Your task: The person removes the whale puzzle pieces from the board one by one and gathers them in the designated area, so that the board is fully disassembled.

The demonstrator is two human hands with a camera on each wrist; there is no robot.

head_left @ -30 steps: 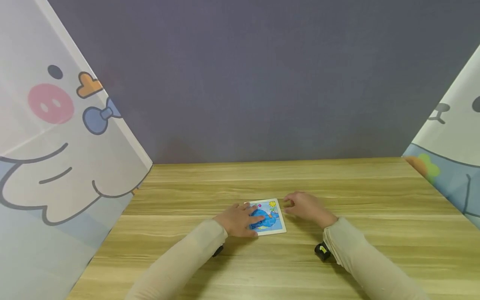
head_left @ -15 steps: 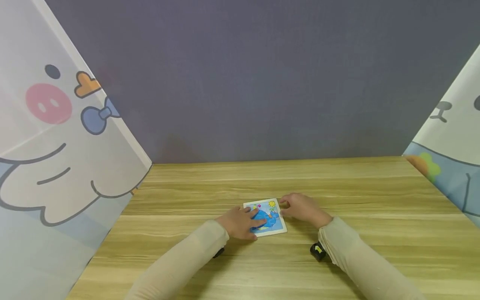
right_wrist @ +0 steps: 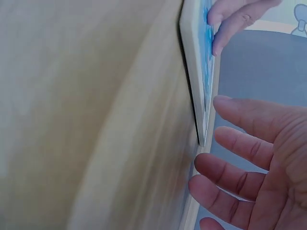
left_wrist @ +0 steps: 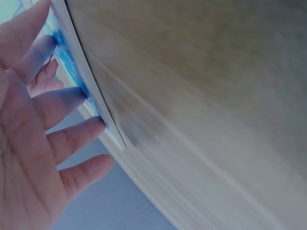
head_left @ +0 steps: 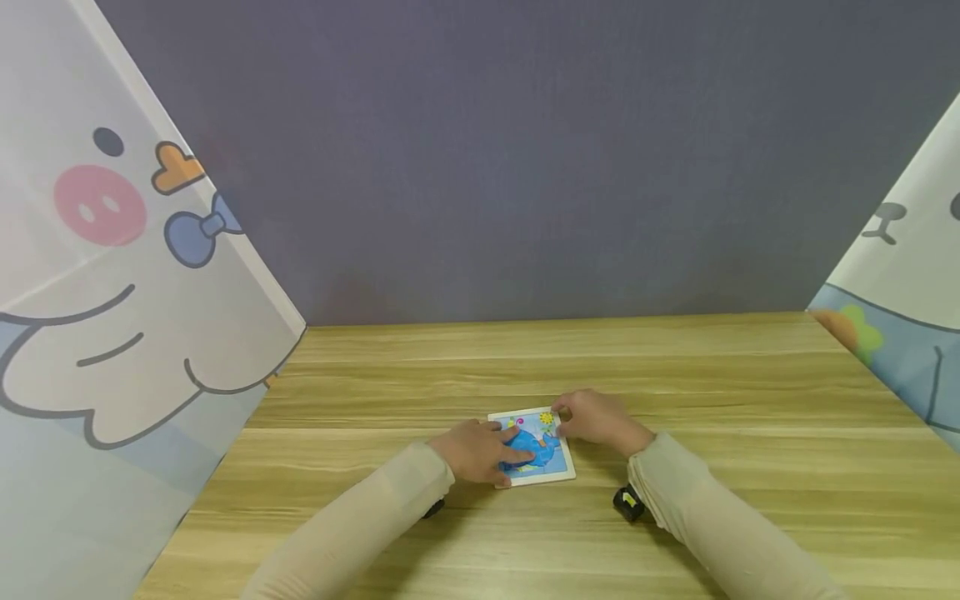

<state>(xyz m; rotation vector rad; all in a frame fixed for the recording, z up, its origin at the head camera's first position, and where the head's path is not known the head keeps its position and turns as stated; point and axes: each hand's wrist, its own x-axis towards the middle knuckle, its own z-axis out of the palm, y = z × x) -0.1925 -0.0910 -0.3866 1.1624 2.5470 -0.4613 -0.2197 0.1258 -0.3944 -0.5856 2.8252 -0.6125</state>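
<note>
A square picture puzzle (head_left: 566,467) with a pale frame lies flat on the wooden table, showing a blue animal and a yellow sun. My left hand (head_left: 474,450) rests across its left side with straight, spread fingers, hiding part of the picture. In the left wrist view, fingertips of the left hand (left_wrist: 29,143) touch the blue surface. At the puzzle's upper right edge is my right hand (head_left: 597,417), its fingers loosely bent. The right wrist view has the right hand (right_wrist: 268,158) with fingers apart beside the frame's corner, nothing pinched between them.
The wood-grain table (head_left: 390,392) runs back to a dark grey panel (head_left: 525,167). Cartoon-printed white panels stand at the left (head_left: 150,333) and right (head_left: 900,292). A black wrist device (head_left: 628,503) hangs under the right sleeve.
The puzzle has slid slightly toward me, with my left hand still on it. My right hand has moved left, from beside the puzzle to its upper right edge.
</note>
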